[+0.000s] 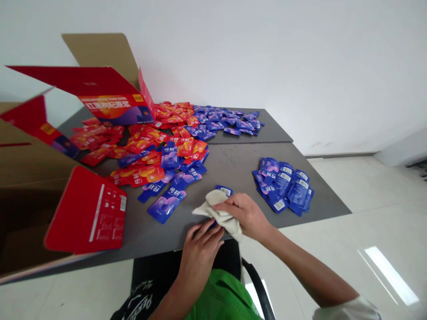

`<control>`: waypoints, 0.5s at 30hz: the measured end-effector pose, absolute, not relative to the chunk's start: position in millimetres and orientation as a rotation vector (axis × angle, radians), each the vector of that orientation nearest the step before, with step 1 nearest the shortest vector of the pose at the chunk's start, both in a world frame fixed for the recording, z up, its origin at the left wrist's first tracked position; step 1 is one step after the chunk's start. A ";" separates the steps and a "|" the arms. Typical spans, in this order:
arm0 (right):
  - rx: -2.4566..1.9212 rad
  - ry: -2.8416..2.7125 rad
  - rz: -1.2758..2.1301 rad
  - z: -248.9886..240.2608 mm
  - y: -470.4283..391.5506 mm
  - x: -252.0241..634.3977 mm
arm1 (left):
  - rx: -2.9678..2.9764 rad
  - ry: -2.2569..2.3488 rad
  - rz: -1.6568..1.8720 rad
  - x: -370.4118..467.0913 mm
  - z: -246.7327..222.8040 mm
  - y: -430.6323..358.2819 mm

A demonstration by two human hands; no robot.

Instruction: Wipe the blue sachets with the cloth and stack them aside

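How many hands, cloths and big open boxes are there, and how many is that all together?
Hands: 2 (left hand, right hand)
Cloths: 1 (pale cloth, in the right hand's grip)
Big open boxes: 2 (back box, front box)
Total: 5

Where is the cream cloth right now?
Head view, lower middle: the cream cloth is in the right hand, partly over a blue sachet, near the table edge.

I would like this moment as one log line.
right hand: holds cloth over packet | left hand: beside cloth | pile: rightward, blue
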State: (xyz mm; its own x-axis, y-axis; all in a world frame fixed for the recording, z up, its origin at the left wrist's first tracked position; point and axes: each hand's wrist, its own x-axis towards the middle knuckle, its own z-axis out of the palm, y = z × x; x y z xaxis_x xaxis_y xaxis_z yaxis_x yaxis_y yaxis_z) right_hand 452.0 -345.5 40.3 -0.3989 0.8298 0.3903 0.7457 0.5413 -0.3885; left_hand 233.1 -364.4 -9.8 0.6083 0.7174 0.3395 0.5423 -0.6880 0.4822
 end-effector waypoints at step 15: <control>-1.438 -1.993 0.078 44.4 -288.9 481.7 | 2.534 1.013 0.741 234.6 -12.0 -366.9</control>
